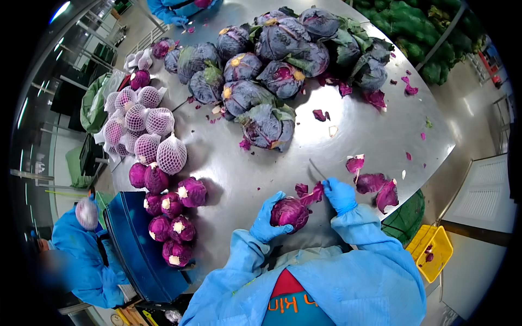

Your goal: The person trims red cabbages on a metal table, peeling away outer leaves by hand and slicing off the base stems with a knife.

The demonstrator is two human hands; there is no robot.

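Note:
My blue-gloved left hand [267,218] is wrapped round the left side of a peeled red cabbage [292,214], close over the metal table. In my right hand [340,195], also gloved, is a knife [316,168] whose thin blade points up and to the left. A torn purple leaf [310,193] spans the gap between the cabbage and my right fingers. Loose cabbage leaves [371,183] lie to the right of that hand.
Untrimmed cabbages [277,41] are heaped at the far side. Trimmed cabbages [171,204] and net-wrapped ones [147,127] line the left, beside a blue bin [138,244]. A co-worker [81,255] stands left, another person's sleeve [174,10] shows beyond. A yellow basket [443,244] stands lower right.

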